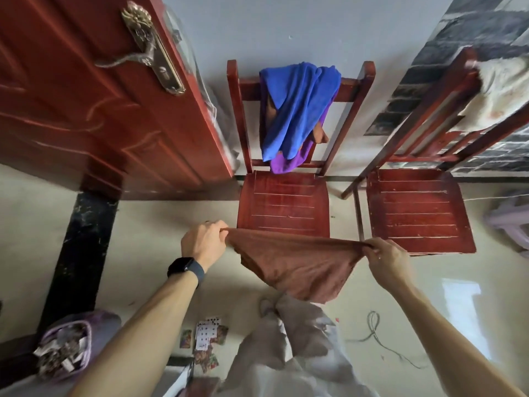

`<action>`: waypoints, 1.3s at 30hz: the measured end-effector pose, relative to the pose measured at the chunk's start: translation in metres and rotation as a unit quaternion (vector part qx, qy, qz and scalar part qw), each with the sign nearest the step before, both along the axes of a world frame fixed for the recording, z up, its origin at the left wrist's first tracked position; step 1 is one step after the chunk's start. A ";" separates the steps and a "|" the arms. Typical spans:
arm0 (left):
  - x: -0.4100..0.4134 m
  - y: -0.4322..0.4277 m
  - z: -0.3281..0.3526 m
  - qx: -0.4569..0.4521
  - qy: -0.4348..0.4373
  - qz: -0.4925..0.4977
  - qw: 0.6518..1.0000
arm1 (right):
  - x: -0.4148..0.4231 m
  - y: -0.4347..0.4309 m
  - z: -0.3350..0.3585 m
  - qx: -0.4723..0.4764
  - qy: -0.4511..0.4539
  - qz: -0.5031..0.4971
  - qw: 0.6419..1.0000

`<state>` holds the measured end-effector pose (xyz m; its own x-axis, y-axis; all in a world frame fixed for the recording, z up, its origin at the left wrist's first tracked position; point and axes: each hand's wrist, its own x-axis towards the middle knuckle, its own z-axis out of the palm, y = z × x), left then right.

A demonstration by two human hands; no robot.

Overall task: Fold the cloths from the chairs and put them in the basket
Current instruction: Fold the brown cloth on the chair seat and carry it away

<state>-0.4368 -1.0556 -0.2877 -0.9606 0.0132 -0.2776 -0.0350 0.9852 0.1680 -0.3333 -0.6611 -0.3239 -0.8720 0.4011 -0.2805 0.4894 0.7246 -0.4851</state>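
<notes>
A brown cloth (300, 262) hangs stretched between my hands in front of the left red chair (283, 207). My left hand (203, 243), with a dark watch on its wrist, pinches the cloth's left corner. My right hand (386, 257) pinches the right corner. The cloth sags down in the middle, doubled over. Over the left chair's backrest hang a blue cloth (297, 107), a purple cloth (289, 161) under it, and a brown one peeking out behind. A white cloth (498, 90) is draped on the backrest of the right red chair (418, 207).
A red door (86, 110) with a brass handle stands open at the left. A lilac basket (65, 353) holding scraps sits on the floor at the lower left. Playing cards (206, 336) and a cord (378, 336) lie on the floor near my legs.
</notes>
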 end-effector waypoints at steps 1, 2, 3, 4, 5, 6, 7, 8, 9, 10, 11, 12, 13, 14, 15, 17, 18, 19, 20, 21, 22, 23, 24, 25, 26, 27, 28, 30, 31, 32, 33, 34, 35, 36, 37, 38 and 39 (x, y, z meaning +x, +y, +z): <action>-0.010 0.006 -0.006 0.002 -0.016 0.020 1.000 | -0.013 0.002 -0.004 0.004 -0.011 -0.008 1.000; -0.022 0.011 -0.013 0.008 -0.032 0.045 0.998 | -0.025 0.004 -0.010 0.010 -0.025 -0.012 1.000; -0.035 0.017 -0.020 0.017 -0.051 0.077 0.996 | -0.038 0.006 -0.017 0.011 -0.039 -0.016 0.999; -0.048 0.022 -0.028 0.035 -0.073 0.114 0.990 | -0.050 0.008 -0.025 0.003 -0.054 -0.025 0.998; -0.060 0.029 -0.037 0.064 -0.093 0.154 0.982 | -0.063 0.010 -0.035 -0.010 -0.066 -0.039 0.997; -0.073 0.036 -0.047 0.105 -0.107 0.194 0.969 | -0.077 0.012 -0.046 -0.024 -0.075 -0.055 0.995; -0.085 0.043 -0.058 0.154 -0.115 0.236 0.953 | -0.090 0.013 -0.058 -0.042 -0.082 -0.074 0.993; -0.097 0.049 -0.069 0.196 -0.117 0.277 0.933 | -0.105 0.012 -0.069 -0.069 -0.084 -0.096 0.989; -0.109 0.054 -0.082 0.226 -0.115 0.308 0.917 | -0.120 0.012 -0.081 -0.098 -0.085 -0.123 0.984; -0.118 0.059 -0.097 0.246 -0.115 0.330 0.904 | -0.135 0.011 -0.092 -0.121 -0.085 -0.151 0.977; -0.125 0.063 -0.111 0.264 -0.117 0.348 0.892 | -0.150 0.011 -0.105 -0.135 -0.082 -0.170 0.973; -0.132 0.067 -0.125 0.283 -0.118 0.364 0.879 | -0.164 0.011 -0.118 -0.144 -0.076 -0.181 0.970; -0.137 0.070 -0.139 0.302 -0.118 0.382 0.866 | -0.174 0.010 -0.132 -0.153 -0.072 -0.189 0.967; -0.142 0.072 -0.152 0.321 -0.116 0.400 0.851 | -0.183 0.009 -0.145 -0.167 -0.068 -0.198 0.963; -0.147 0.074 -0.163 0.340 -0.112 0.419 0.835 | -0.191 0.009 -0.158 -0.188 -0.062 -0.213 0.957; -0.157 0.077 -0.180 0.378 -0.097 0.448 0.804 | -0.204 0.006 -0.179 -0.238 -0.047 -0.252 0.937; -0.163 0.078 -0.187 0.401 -0.086 0.456 0.790 | -0.210 0.005 -0.187 -0.259 -0.036 -0.271 0.926; -0.171 0.079 -0.193 0.423 -0.074 0.461 0.777 | -0.217 0.004 -0.194 -0.272 -0.025 -0.284 0.919; -0.179 0.079 -0.198 0.441 -0.064 0.461 0.767 | -0.225 0.003 -0.199 -0.280 -0.017 -0.290 0.915; -0.186 0.079 -0.202 0.452 -0.057 0.457 0.764 | -0.233 0.002 -0.204 -0.283 -0.009 -0.293 0.913; -0.194 0.079 -0.206 0.460 -0.054 0.451 0.763 | -0.239 0.001 -0.208 -0.283 -0.001 -0.295 0.913; -0.200 0.078 -0.210 0.464 -0.052 0.445 0.764 | -0.245 -0.001 -0.213 -0.281 0.007 -0.297 0.912; -0.205 0.078 -0.212 0.466 -0.051 0.439 0.767 | -0.249 -0.002 -0.216 -0.280 0.015 -0.302 0.911; -0.210 0.078 -0.215 0.468 -0.053 0.431 0.769 | -0.252 -0.004 -0.220 -0.283 0.025 -0.307 0.908; -0.213 0.077 -0.217 0.475 -0.060 0.420 0.771 | -0.254 -0.006 -0.222 -0.288 0.036 -0.307 0.907; -0.215 0.076 -0.220 0.486 -0.073 0.405 0.771 | -0.254 -0.007 -0.225 -0.291 0.043 -0.297 0.909; -0.215 0.075 -0.224 0.497 -0.092 0.388 0.771 | -0.253 -0.008 -0.228 -0.290 0.036 -0.276 0.916; -0.206 0.073 -0.237 0.488 -0.139 0.361 0.782 | -0.242 -0.011 -0.235 -0.271 -0.021 -0.225 0.936; -0.196 0.072 -0.247 0.462 -0.159 0.350 0.799 | -0.231 -0.014 -0.240 -0.252 -0.063 -0.201 0.945; -0.183 0.070 -0.258 0.423 -0.173 0.339 0.822 | -0.217 -0.019 -0.246 -0.226 -0.108 -0.182 0.951; -0.167 0.067 -0.270 0.372 -0.183 0.326 0.850 | -0.199 -0.024 -0.253 -0.194 -0.154 -0.172 0.954; -0.150 0.063 -0.283 0.308 -0.191 0.311 0.878 | -0.180 -0.029 -0.260 -0.162 -0.192 -0.171 0.953; -0.131 0.060 -0.295 0.243 -0.201 0.298 0.901 | -0.160 -0.034 -0.268 -0.136 -0.218 -0.180 0.950; -0.113 0.056 -0.306 0.189 -0.211 0.293 0.913 | -0.141 -0.038 -0.275 -0.121 -0.239 -0.189 0.945; -0.097 0.053 -0.316 0.151 -0.221 0.299 0.916 | -0.124 -0.042 -0.283 -0.112 -0.257 -0.190 0.941; -0.083 0.051 -0.324 0.128 -0.231 0.313 0.912 | -0.109 -0.045 -0.290 -0.101 -0.277 -0.182 0.938; -0.072 0.049 -0.331 0.111 -0.238 0.325 0.908 | -0.097 -0.046 -0.297 -0.088 -0.292 -0.170 0.937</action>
